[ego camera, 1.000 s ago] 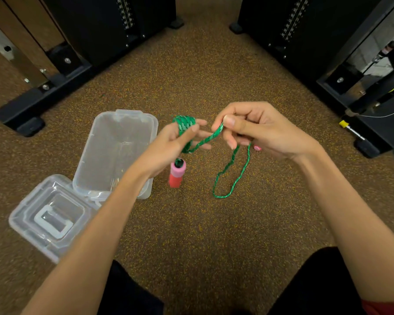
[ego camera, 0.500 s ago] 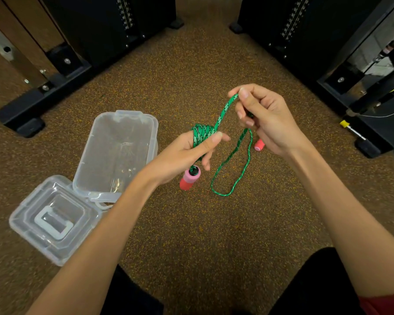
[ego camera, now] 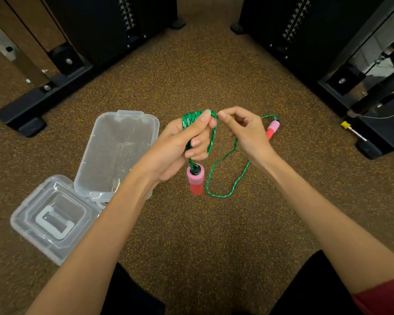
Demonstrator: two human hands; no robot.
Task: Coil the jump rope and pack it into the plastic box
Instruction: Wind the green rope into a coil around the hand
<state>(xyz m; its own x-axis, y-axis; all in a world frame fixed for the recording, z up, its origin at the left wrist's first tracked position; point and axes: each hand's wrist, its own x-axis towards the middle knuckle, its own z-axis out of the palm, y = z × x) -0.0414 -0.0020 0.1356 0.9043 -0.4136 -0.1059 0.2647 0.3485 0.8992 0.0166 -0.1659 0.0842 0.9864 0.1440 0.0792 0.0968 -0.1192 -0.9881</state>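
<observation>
Speckled brown gym floor (ego camera: pixel 191 235), rope coiling partly done.

At frame centre the left hand (ego camera: pixel 180 148) is closed on a bundle of green jump rope (ego camera: pixel 225 176) wound round its fingers, one pink-and-red handle (ego camera: pixel 195 181) hanging below; the right hand (ego camera: pixel 246 130) pinches the free strand. A loose loop lies on the floor and the second handle (ego camera: pixel 272 129) sits centre right, so winding and packing remain. The plastic box (ego camera: pixel 123 119) stands open and empty at left, its lid (ego camera: pixel 27 223) lower left. No readable writing.

One green jump rope (ego camera: pixel 223 176) with two pink-and-red handles, one clear plastic box (ego camera: pixel 123 142), one lid (ego camera: pixel 32 223), two hands.
</observation>
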